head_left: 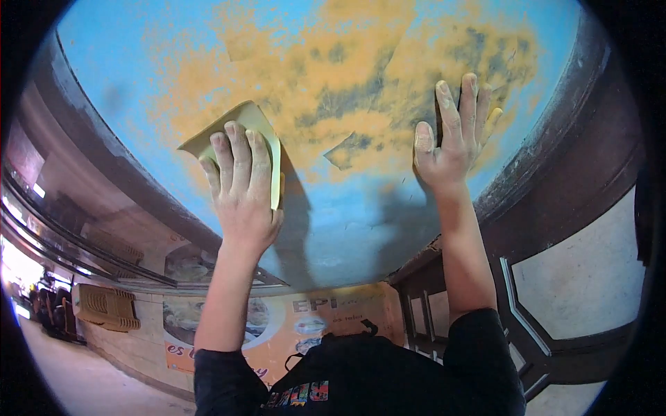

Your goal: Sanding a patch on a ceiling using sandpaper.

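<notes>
My left hand [239,187] has its fingers spread over a pale yellow folded sheet of sandpaper [254,111], with the thumb at its right edge. The sheet lies against a blue painted surface [326,236], and one of its corners stands up. Broad orange-yellow patches and dark grey smudges mark this surface. My right hand [454,142] rests on its right part, palm down and fingers stretched apart, holding nothing. Pale dust coats the fingers of both hands. Between the hands, a small dark angular mark [350,149] shows on the surface.
A dark brown frame [548,132] borders the blue surface at the right. Further down on that side are dark panels with pale insets [583,284]. An orange printed banner [284,312] hangs behind my arms. At the lower left are stacked tan plastic chairs [107,307] and a pale floor [76,374].
</notes>
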`<state>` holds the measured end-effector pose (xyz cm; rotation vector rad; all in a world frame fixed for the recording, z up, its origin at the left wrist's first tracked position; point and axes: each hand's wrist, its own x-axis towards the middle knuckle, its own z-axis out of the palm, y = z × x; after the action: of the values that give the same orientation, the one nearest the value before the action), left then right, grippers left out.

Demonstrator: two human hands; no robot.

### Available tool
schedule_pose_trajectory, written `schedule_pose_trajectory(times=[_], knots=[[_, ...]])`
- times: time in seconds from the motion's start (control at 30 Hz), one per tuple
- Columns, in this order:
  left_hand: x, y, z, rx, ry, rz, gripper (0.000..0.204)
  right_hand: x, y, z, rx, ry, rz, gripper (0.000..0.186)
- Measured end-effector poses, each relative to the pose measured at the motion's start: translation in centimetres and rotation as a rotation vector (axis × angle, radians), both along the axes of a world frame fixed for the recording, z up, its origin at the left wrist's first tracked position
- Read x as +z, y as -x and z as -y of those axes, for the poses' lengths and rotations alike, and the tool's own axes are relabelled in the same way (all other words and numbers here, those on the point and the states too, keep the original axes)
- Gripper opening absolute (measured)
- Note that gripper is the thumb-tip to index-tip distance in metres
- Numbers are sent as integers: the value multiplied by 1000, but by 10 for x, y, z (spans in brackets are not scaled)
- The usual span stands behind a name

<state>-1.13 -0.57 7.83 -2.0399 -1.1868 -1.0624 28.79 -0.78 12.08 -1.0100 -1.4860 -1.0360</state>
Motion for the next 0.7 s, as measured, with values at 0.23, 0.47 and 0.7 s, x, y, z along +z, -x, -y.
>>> schedule_pose_trajectory(times=[0.23,0.47,0.7], knots=[[101,6,-19,-84,-296,109,60,1,5,-6,20,-29,3,48],[-14,-6,2,-46,42,50,62,3,11,-3,-53,-14,22,50],[92,6,-19,-140,-255,142,65,0,13,-9,72,-52,6,50]])
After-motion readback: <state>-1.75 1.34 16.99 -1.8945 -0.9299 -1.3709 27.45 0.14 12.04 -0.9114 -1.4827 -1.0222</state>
